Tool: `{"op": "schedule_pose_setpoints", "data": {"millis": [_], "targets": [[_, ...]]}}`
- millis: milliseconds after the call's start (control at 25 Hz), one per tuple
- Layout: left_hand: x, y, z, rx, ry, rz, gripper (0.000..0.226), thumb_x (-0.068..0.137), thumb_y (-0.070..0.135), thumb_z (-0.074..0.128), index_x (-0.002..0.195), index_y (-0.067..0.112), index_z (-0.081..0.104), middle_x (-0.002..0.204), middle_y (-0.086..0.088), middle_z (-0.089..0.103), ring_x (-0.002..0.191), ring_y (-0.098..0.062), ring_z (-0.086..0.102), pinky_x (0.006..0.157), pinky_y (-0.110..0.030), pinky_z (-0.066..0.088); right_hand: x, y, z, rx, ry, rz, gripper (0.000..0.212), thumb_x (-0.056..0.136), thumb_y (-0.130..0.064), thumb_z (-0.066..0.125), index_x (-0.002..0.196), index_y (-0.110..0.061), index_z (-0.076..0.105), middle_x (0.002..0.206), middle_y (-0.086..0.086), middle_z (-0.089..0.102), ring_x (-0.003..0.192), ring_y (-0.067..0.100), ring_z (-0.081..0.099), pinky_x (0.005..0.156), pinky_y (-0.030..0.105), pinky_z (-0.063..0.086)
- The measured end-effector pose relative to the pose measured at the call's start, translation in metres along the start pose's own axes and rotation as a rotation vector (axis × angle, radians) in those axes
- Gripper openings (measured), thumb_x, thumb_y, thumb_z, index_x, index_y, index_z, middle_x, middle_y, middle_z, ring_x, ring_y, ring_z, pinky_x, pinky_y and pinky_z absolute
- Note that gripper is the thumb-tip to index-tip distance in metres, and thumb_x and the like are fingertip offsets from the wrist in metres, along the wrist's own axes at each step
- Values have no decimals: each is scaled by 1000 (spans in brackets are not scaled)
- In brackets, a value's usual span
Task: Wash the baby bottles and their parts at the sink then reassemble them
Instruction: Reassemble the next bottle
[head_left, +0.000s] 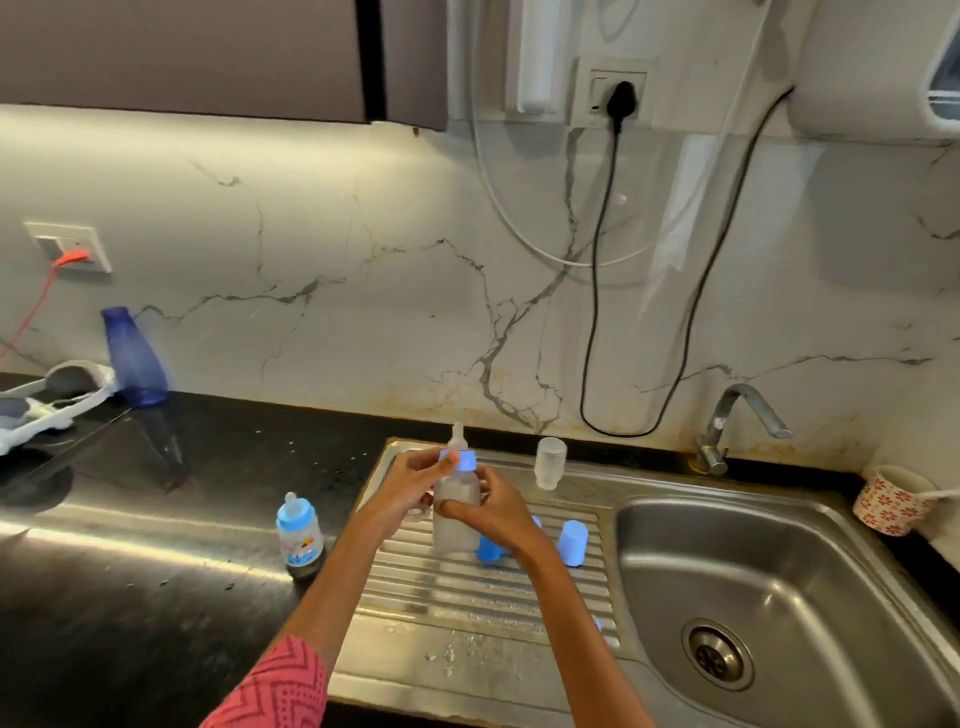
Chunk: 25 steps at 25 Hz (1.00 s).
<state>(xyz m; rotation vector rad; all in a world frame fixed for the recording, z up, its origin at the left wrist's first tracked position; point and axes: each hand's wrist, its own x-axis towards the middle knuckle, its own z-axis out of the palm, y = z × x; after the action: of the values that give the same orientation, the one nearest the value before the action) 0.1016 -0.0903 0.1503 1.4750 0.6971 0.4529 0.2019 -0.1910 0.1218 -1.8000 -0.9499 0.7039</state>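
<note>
I hold a clear baby bottle upright above the steel drainboard. My right hand grips its body, and my left hand pinches the blue collar with the teat at its top. A small assembled bottle with a blue collar and teat stands on the black counter to the left. A clear bottle body stands upside down at the back of the drainboard. Two blue caps sit on the drainboard behind my right wrist.
The sink basin with its drain lies to the right, and a tap stands behind it. A flowered cup sits at the far right. A blue vase-like bottle and a white cloth item are on the counter's left.
</note>
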Motion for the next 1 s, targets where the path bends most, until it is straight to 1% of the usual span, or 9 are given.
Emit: {"op": "schedule_pose_setpoints", "data": {"millis": [80,160,280,400,480,640,760,880,1000], "targets": [[-9,-15,-31,-75,80,5,41,75,53,57,95,18,66,80,-1,62,72,-12,53,58,-23,40,10,-6,19,-68,-62,-50,55,75,-29,77,121,-17,50,118,3,58,106,19,57,92,37,50],[-18,-31,-62,-93,238,3,32,87,43,54,96,16,68,81,-2,64,63,-9,49,49,-16,37,18,-13,40,-81,-106,-62,56,75,-23,77,123,-16,49,116,2,56,106,19,56,91,34,49],[-32,-57,-114,-125,555,-30,23,89,29,61,92,7,68,87,-6,67,58,-9,46,40,-12,35,36,-14,78,-86,-144,-51,61,76,-13,75,128,-13,45,118,2,54,109,18,55,90,26,46],[-47,-79,-156,-142,768,-79,9,88,12,62,87,4,67,80,-10,64,55,-12,43,36,-14,32,61,-10,115,-114,-114,-60,65,72,-9,77,128,-14,43,125,6,55,111,20,56,93,28,47],[-53,-89,-176,-124,808,-101,8,88,10,61,84,6,66,70,-5,61,50,-12,41,35,-16,31,80,-12,133,-111,-113,-75,63,73,-8,77,127,-13,45,126,6,55,114,21,55,96,29,45],[-52,-105,-204,-69,785,-127,14,89,13,61,82,3,66,54,-2,50,39,-9,34,31,-14,26,127,-12,167,-124,-100,-139,60,74,-9,78,126,-12,47,126,7,55,116,21,54,98,32,45],[-46,-120,-217,-83,782,-146,15,89,13,61,83,0,67,55,-2,51,37,-8,34,32,-16,26,154,10,195,-111,-99,-123,58,78,-11,75,128,-10,46,129,9,54,119,24,53,102,36,45],[-39,-128,-218,-101,779,-163,16,90,13,61,83,0,67,54,-4,50,34,-7,33,32,-16,26,162,38,210,-93,-125,-110,56,79,-20,75,126,-14,47,127,7,56,116,21,55,101,41,47],[-30,-125,-214,-107,778,-155,14,90,11,60,85,0,67,57,-1,53,35,-5,34,31,-15,27,168,41,210,-87,-178,-89,62,79,-25,76,131,-15,44,131,7,52,120,22,53,102,43,46]]}}
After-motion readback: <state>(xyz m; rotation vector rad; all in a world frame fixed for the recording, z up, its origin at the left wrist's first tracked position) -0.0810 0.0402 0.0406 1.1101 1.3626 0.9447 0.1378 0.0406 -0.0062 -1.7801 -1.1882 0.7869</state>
